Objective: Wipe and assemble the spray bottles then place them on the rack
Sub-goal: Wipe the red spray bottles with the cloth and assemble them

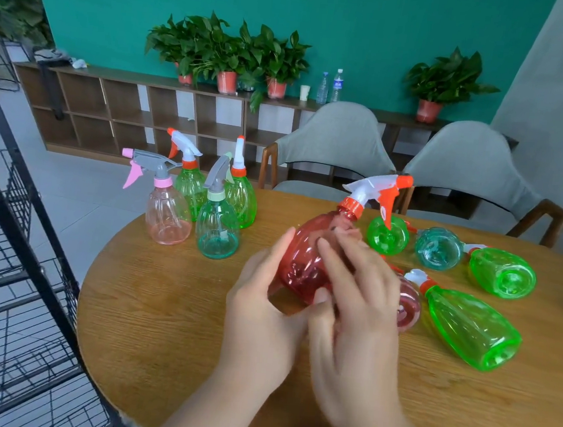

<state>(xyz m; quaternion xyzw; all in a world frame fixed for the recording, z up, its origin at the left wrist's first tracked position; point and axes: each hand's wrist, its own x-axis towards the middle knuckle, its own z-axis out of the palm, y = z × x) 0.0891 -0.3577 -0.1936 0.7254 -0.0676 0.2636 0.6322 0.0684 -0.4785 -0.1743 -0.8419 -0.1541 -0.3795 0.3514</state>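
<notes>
I hold a red spray bottle (306,260) tilted above the round wooden table (159,322); its white and orange trigger head (375,191) points up and to the right. My left hand (261,297) grips the bottle's base from the left, thumb along its side. My right hand (353,306) is blurred and wraps over the bottle's right side, fingers across it and thumb beneath. A pale blur sits by its fingertips; I cannot tell whether it is a cloth. The black wire rack (14,222) stands left of the table.
Several assembled bottles stand upright at the table's far left: pink (168,216), teal (216,231) and two green (242,199). Several more lie on their sides at the right, green (472,328), teal (438,249) and a red one (408,308). Two grey chairs (334,149) face the far edge.
</notes>
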